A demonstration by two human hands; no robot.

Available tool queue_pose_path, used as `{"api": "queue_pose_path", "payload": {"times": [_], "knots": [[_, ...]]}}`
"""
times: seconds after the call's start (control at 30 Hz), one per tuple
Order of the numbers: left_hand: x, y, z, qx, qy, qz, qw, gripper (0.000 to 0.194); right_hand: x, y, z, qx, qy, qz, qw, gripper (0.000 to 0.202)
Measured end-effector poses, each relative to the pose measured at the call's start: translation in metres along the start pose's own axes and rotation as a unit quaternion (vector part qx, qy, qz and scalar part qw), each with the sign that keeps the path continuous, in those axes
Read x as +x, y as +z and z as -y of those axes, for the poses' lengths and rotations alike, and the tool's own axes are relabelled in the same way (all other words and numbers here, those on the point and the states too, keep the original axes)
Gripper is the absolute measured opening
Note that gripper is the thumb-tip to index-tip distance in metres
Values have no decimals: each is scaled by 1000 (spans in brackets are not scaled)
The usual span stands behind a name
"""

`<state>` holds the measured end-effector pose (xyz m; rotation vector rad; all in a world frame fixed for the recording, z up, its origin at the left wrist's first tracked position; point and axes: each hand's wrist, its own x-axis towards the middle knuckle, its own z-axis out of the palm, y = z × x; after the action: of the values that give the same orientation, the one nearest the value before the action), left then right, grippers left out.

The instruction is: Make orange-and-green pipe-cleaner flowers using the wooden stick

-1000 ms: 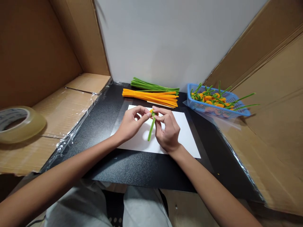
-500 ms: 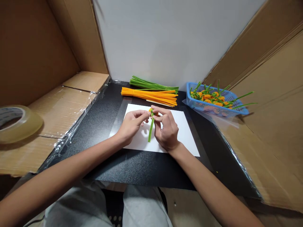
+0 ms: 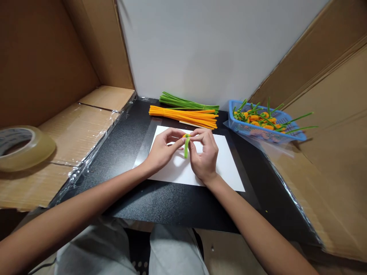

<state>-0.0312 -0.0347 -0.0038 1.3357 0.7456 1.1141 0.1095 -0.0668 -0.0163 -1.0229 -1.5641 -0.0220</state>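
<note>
Above a white sheet of paper (image 3: 172, 170), a small pipe-cleaner piece (image 3: 186, 147) is pinched between both hands. Its orange top is mostly covered by fingertips, and a green stem points down toward me. My left hand (image 3: 164, 149) grips the left side with thumb and fingers. From the right, my right hand (image 3: 205, 152) pinches the same piece. Beyond the paper lie a bundle of orange pipe cleaners (image 3: 183, 114) and, behind it, a bundle of green pipe cleaners (image 3: 186, 101).
A blue basket (image 3: 236, 124) at the back right contains several orange-and-green pieces, some stems sticking over its rim. On the left cardboard ledge (image 3: 65, 141) sits a wide roll of clear tape (image 3: 43, 147). Cardboard walls flank the black table (image 3: 137, 206).
The green stem has tipped and looks shorter, its lower end now higher. The left fingers have spread around the orange top, and both hands have shifted slightly. The whole view has moved slightly too.
</note>
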Motion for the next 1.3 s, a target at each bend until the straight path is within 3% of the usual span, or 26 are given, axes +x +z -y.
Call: {"api": "queue_pose_path", "payload": {"times": [0.23,0.37,0.47,0.6,0.7,0.8,1.13,1.3], "knots": [[4,-4,1,0,68,-49,996,28,3,-4,-1,-41,-27,81,995,12],[6,-7,3,62,104,-32,992,21,7,-10,-5,-76,-96,112,986,11],[6,-9,5,128,162,-17,978,12,9,-13,-6,-81,-109,121,983,13],[3,-9,5,172,201,-4,964,12,8,-10,-2,-55,-48,91,993,15],[2,-9,5,167,188,27,968,16,5,-7,0,-25,31,56,998,16],[2,-9,9,141,159,54,976,17,3,-5,-1,22,96,59,993,14],[9,-7,9,4,74,48,996,29,2,-2,1,54,145,53,987,14],[10,-7,9,-24,56,34,998,31,2,3,0,151,233,38,960,15]]}}
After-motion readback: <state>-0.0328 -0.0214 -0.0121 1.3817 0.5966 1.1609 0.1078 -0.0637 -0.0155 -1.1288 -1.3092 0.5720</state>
